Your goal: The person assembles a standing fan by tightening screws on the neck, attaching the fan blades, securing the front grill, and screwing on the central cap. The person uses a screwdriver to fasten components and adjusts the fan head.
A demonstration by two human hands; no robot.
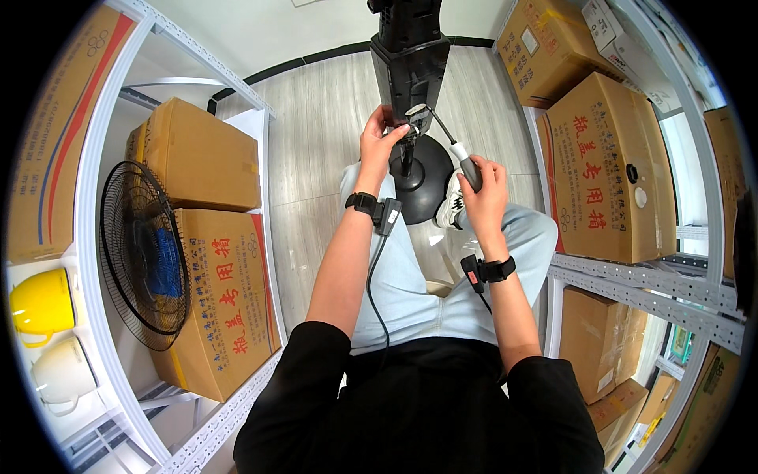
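Black stand (pixel 406 69) ahead, left hand (pixel 377 144) against its lower part, grip unclear; right hand (pixel 485 193) beside it clasping grey-and-white tool (pixel 467 163).

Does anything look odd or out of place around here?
Perhaps the black fan cage at left: it sits tilted in front of the cardboard boxes, looking oddly parked there, its support unclear. Nothing looks spilled.

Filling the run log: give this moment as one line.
left hand: at black stand | right hand: holding gray-handled tool | wire fan guard: left side
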